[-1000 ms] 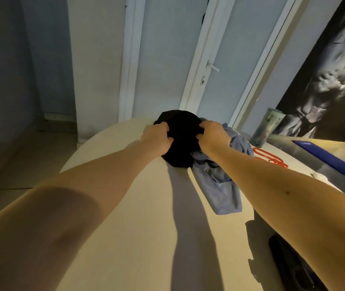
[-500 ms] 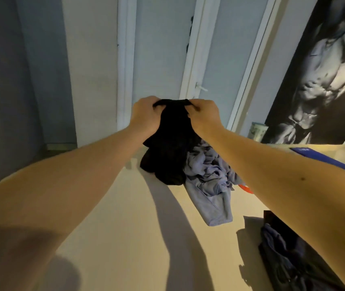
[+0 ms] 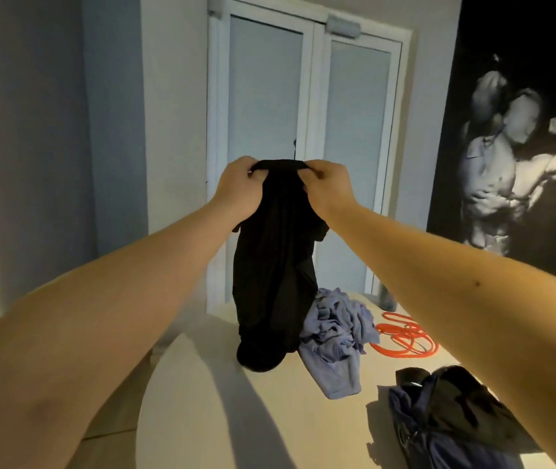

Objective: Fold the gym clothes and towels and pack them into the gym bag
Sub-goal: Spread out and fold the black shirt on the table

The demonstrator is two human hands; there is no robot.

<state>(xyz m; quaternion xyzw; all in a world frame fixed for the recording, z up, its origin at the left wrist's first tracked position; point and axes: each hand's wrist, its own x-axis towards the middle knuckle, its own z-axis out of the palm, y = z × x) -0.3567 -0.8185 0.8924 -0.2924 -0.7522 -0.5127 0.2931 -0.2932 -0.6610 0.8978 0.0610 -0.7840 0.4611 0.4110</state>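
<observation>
Your left hand (image 3: 239, 187) and right hand (image 3: 329, 187) pinch the black garment (image 3: 273, 265), now lifted higher; you can fold next.

Left hand (image 3: 239, 187) and right hand (image 3: 329, 189) side by side above the tabletop's (image 3: 219, 418) far half. Held garment (image 3: 273, 265) hangs from both; its lower end rests on the tabletop. Crumpled garment (image 3: 335, 336) touches its right side. Coiled cord (image 3: 405, 340) further right. Gym bag (image 3: 445, 411) nearer, at right edge. Double door (image 3: 303, 130) behind.
</observation>
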